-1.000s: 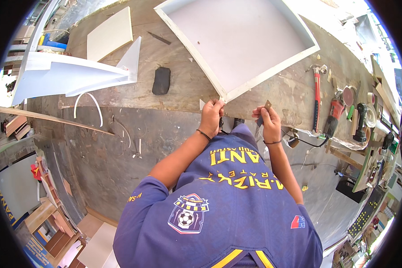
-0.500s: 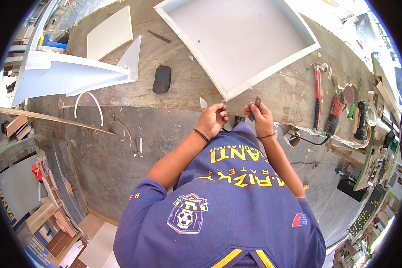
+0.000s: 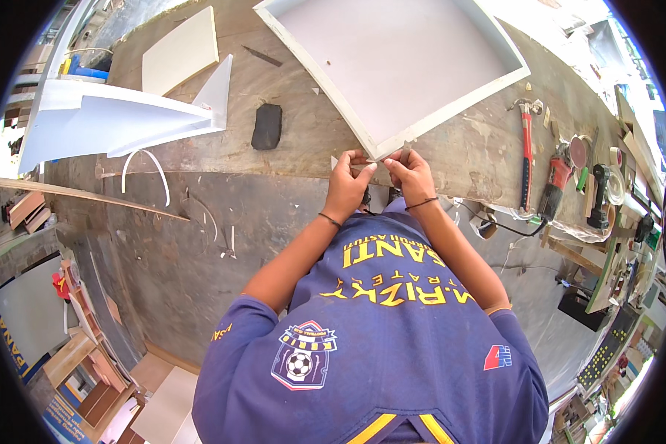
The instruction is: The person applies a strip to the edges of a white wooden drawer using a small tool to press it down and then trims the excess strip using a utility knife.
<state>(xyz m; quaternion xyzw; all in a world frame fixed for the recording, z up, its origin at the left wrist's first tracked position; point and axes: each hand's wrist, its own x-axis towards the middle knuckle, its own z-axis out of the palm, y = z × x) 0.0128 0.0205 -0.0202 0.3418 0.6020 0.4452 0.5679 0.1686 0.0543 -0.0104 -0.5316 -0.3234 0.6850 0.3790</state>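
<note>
A shallow white open box (image 3: 462,103) lies on the workbench with one corner pointing at me. At that corner, my left hand (image 3: 347,185) has its thumb and fingers drawn together; what lies between them, if anything, is too small to make out. My right hand (image 3: 416,180) is closed on a small dark flat blade (image 3: 405,151), which sticks up past the fingers against the box's near edge. Both hands are close together, just under the corner.
A black block (image 3: 267,126) and a pale board (image 3: 180,50) lie left of the box. White angled panels (image 3: 118,120) stand farther left. On the right are a red-handled hammer (image 3: 526,155), an angle grinder (image 3: 556,180) and a black drill (image 3: 599,194).
Both hands have moved up to the box's near corner and closer together. The blade in my right hand has come against the box's edge.
</note>
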